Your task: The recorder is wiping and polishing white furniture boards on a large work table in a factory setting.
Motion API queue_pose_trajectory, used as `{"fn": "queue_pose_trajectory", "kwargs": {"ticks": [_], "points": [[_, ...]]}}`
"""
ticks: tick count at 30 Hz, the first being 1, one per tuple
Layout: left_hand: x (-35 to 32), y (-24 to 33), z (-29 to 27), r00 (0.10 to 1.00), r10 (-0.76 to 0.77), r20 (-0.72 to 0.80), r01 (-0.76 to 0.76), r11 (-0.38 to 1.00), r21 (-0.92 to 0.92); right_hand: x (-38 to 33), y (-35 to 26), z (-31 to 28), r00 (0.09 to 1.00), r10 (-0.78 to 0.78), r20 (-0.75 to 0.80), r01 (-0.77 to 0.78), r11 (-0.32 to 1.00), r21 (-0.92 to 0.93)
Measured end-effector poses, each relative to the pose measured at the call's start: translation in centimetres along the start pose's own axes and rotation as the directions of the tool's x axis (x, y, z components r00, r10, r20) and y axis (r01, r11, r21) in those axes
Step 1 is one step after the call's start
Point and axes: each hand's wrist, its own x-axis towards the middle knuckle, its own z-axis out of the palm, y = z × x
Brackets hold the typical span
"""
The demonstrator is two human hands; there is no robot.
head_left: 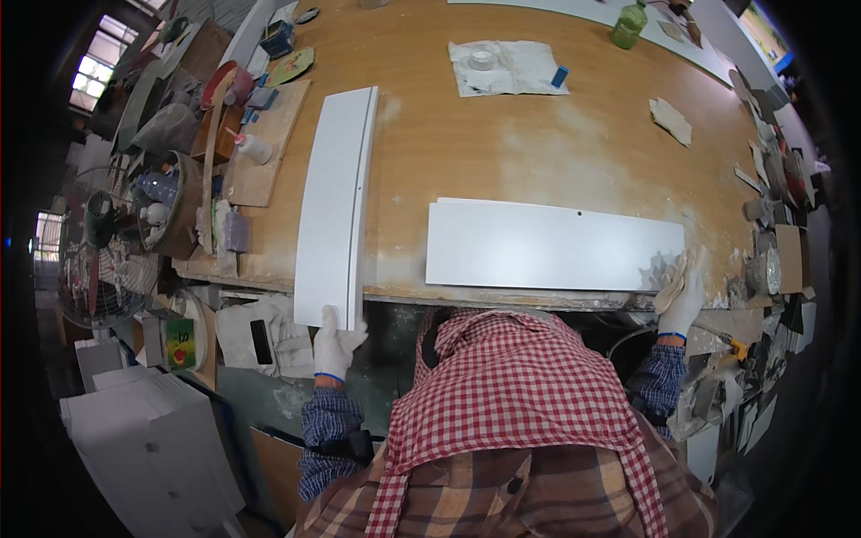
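Observation:
My left hand [336, 348], in a white glove with a blue wrist band, grips the near end of a long white panel [332, 197]. That panel lies lengthwise on the left of the wooden table [404, 143], its near end past the front edge. A second panel edge shows along its right side. A wider white panel [547, 247] lies crosswise at the front edge, another sheet's edge peeking out behind it. My right hand [683, 300], gloved too, is closed on a tan, crumpled cloth-like piece [671, 282] at this panel's right end. Its exact kind is unclear.
A paper with a tape roll [482, 60] and a blue block [560, 77] lies farther back. A green bottle [628, 25] stands at the far right. A white squeeze bottle [254, 148] and a bucket [170, 206] sit at left. A phone [260, 342] rests below the table edge.

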Motion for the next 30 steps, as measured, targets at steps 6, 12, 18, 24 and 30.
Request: {"fn": "queue_pose_trajectory", "kwargs": {"ticks": [6, 12, 18, 24, 30], "points": [[-1.0, 4.8, -0.5, 0.998, -0.036, -0.045, 0.056, 0.756, 0.653, 0.3, 2.3, -3.8, 0.800, -0.539, 0.261, 0.446, 0.244, -0.861], [-1.0, 2.4, 16.7, 0.639, 0.337, 0.691, -0.758, 0.128, 0.639, -7.0, 2.7, 11.4, 0.517, -0.544, 0.661, 0.852, 0.255, -0.456], [0.2, -0.3, 27.5, 0.281, -0.066, 0.958, -0.794, -0.577, 0.193, -9.7, 3.7, 16.0, 0.316, -0.422, 0.850, 0.948, 0.167, -0.269], [0.5, 0.1, 28.7, 0.234, -0.098, 0.967, -0.796, -0.591, 0.133, 1.4, 2.6, 3.1, 0.594, -0.487, 0.640, 0.717, -0.040, -0.696], [0.8, 0.1, 29.6, 0.180, -0.105, 0.978, -0.817, -0.569, 0.090, 2.7, 2.2, 4.1, 0.808, -0.324, 0.493, 0.544, 0.088, -0.834]]}}
